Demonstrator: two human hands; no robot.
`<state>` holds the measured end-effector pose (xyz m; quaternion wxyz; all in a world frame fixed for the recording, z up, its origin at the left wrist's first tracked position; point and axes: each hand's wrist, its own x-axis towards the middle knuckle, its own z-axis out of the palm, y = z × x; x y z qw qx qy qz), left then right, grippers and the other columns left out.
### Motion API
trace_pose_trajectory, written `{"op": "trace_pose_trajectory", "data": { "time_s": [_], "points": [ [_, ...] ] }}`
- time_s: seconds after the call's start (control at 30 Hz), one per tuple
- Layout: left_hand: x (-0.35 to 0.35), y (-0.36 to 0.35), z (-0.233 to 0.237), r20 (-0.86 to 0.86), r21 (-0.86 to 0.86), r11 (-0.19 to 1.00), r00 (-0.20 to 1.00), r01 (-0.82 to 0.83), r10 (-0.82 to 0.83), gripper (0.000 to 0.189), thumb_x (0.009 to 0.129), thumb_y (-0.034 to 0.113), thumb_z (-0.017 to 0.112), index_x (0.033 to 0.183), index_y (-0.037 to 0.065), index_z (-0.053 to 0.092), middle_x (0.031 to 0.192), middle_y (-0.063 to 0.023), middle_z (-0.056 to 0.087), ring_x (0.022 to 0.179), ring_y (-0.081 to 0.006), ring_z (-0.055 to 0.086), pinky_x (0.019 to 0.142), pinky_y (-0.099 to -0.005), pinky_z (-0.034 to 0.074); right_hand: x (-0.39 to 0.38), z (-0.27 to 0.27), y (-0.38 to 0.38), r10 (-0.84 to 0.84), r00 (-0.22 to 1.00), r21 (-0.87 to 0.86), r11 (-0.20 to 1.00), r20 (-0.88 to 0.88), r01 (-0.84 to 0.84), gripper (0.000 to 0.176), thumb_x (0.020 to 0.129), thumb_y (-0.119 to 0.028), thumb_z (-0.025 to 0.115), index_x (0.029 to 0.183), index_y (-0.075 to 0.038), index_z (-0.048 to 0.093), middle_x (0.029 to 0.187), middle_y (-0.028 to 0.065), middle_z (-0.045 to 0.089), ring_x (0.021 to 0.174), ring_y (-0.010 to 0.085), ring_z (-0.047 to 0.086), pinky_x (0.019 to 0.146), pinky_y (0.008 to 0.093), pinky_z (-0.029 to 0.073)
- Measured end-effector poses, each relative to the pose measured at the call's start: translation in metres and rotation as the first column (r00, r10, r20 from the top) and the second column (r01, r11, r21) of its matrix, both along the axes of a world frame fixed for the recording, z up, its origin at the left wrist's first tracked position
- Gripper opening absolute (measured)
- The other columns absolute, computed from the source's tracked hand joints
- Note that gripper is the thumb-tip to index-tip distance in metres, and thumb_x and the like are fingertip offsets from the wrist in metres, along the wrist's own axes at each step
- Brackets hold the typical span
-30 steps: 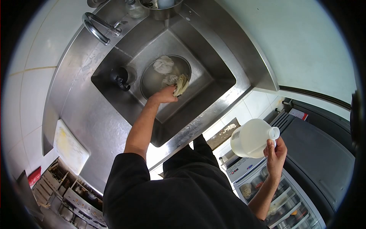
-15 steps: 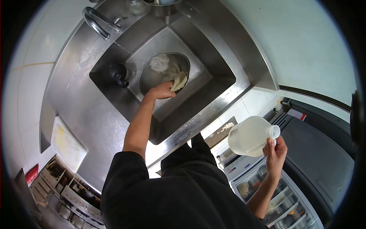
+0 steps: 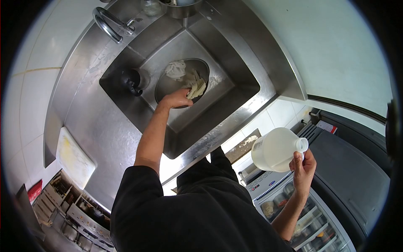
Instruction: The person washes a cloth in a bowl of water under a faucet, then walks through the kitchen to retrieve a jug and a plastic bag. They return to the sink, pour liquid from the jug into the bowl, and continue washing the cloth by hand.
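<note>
My left hand (image 3: 176, 99) reaches into an oval metal basin (image 3: 164, 87) on the sink floor. Its fingers are closed on a wet, yellowish cloth (image 3: 197, 88), partly over the basin's edge. Beside it in the basin lies a crumpled white cloth (image 3: 175, 69), in what looks like cloudy water. Out to the right, away from the sink, my right hand (image 3: 304, 170) grips a large translucent plastic jug (image 3: 273, 150) near its neck. The jug is tilted, its uncapped mouth pointing right, and pale liquid seems to be inside.
The steel sink (image 3: 226, 107) has a curved faucet (image 3: 107, 26) at its upper left. A dark pitcher-like container (image 3: 132, 80) lies in the sink's left corner. A stained cutting board (image 3: 74, 157) rests on the left counter. Below the jug stands a glass-topped refrigerated case (image 3: 308, 222).
My left hand and the yellowish cloth have shifted very slightly upward in the basin. The white cloth's folds look a little different. My right hand and the jug stay in place.
</note>
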<state>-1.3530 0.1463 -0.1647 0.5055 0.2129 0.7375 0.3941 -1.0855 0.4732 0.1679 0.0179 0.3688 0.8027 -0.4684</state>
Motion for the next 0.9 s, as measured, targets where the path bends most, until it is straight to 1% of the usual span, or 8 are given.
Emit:
{"op": "trace_pose_trajectory", "data": {
  "time_s": [0.17, 0.37, 0.47, 0.57, 0.67, 0.77, 0.87, 0.9],
  "points": [
    [-0.004, -0.003, 0.001, 0.005, -0.005, 1.0, 1.0, -0.002, 0.002, 0.054, 0.072, 0.019, 0.068, 0.121, 0.0, 0.058, 0.102, -0.0114, 0.067, 0.095, -0.0217, 0.06, 0.089, -0.0324, 0.047, 0.0, 0.0, 0.0, 0.008, 1.0, 0.01, 1.0, 0.004, -0.008, 0.037, 0.096, -0.039, 0.066, 0.098, -0.002, 0.061, 0.065, -0.0042, 0.048, 0.053, 0.0031, 0.04, 0.05, 0.0218, 0.034],
    [-0.009, -0.007, 0.002, 0.054, -0.007, 1.0, 0.998, 0.021, -0.021, 0.044, 0.072, 0.019, 0.069, 0.111, -0.001, 0.06, 0.091, -0.007, 0.065, 0.086, -0.0181, 0.058, 0.081, -0.031, 0.047, -0.002, 0.001, 0.0, -0.012, 1.0, -0.005, 1.0, -0.026, 0.011, 0.036, 0.096, -0.038, 0.066, 0.098, -0.003, 0.061, 0.063, -0.0051, 0.046, 0.053, 0.0027, 0.038, 0.05, 0.0217, 0.034],
    [-0.011, -0.01, -0.012, 0.098, -0.02, 1.0, 0.995, 0.01, -0.008, 0.045, 0.072, 0.019, 0.07, 0.111, -0.001, 0.061, 0.091, -0.0062, 0.065, 0.086, -0.0167, 0.057, 0.08, -0.0306, 0.047, -0.001, 0.004, 0.002, -0.019, 1.0, -0.028, 0.999, -0.025, 0.018, 0.032, 0.095, -0.032, 0.07, 0.096, -0.002, 0.06, 0.067, -0.0029, 0.051, 0.055, 0.0036, 0.043, 0.051, 0.0206, 0.035],
    [-0.017, -0.011, -0.005, 0.139, -0.084, 0.996, 0.99, 0.03, -0.018, 0.043, 0.07, 0.023, 0.07, 0.105, -0.001, 0.063, 0.09, -0.0106, 0.068, 0.086, -0.0208, 0.061, 0.079, -0.033, 0.048, -0.001, 0.004, 0.003, -0.044, 0.999, -0.046, 0.998, -0.017, 0.043, 0.032, 0.095, -0.032, 0.07, 0.095, -0.002, 0.06, 0.066, -0.0031, 0.05, 0.055, 0.0035, 0.043, 0.051, 0.0203, 0.034],
    [-0.018, -0.015, -0.018, 0.144, -0.041, 0.998, 0.989, 0.036, -0.03, 0.041, 0.07, 0.023, 0.07, 0.102, -0.002, 0.064, 0.088, -0.0114, 0.067, 0.083, -0.021, 0.061, 0.076, -0.0334, 0.047, -0.001, 0.004, 0.005, -0.021, 1.0, -0.032, 0.999, -0.01, 0.021, 0.032, 0.095, -0.032, 0.069, 0.096, -0.002, 0.06, 0.066, -0.0035, 0.05, 0.055, 0.0033, 0.042, 0.05, 0.0204, 0.034],
    [-0.019, -0.011, -0.005, 0.134, -0.121, 0.987, 0.987, 0.109, -0.092, 0.05, 0.072, 0.023, 0.073, 0.114, 0.0, 0.061, 0.099, -0.0106, 0.066, 0.091, -0.02, 0.061, 0.083, -0.032, 0.048, -0.004, 0.006, 0.002, -0.033, 0.999, -0.025, 0.999, -0.019, 0.032, 0.031, 0.095, -0.031, 0.069, 0.096, -0.002, 0.06, 0.066, -0.0037, 0.05, 0.054, 0.0033, 0.042, 0.05, 0.0204, 0.033],
    [0.01, -0.003, -0.033, -0.13, -0.128, 0.975, 0.972, 0.181, -0.197, 0.063, 0.072, 0.029, 0.075, 0.125, 0.0, 0.06, 0.126, -0.0215, 0.062, 0.114, -0.0319, 0.061, 0.097, -0.0374, 0.047, -0.002, 0.004, 0.006, -0.019, 0.999, -0.042, 0.999, -0.034, 0.018, 0.031, 0.096, -0.032, 0.069, 0.097, -0.001, 0.06, 0.066, -0.0037, 0.05, 0.055, 0.0035, 0.042, 0.051, 0.0205, 0.034],
    [0.02, -0.003, -0.05, -0.212, -0.168, 0.967, 0.951, 0.193, -0.227, 0.067, 0.071, 0.03, 0.077, 0.128, 0.001, 0.058, 0.135, -0.0214, 0.054, 0.121, -0.0327, 0.056, 0.102, -0.0378, 0.045, -0.003, 0.002, 0.006, -0.021, 0.999, -0.054, 0.998, -0.043, 0.018, 0.032, 0.096, -0.032, 0.068, 0.097, -0.001, 0.06, 0.067, -0.0037, 0.051, 0.055, 0.0036, 0.043, 0.051, 0.0206, 0.035]
  ]
}}
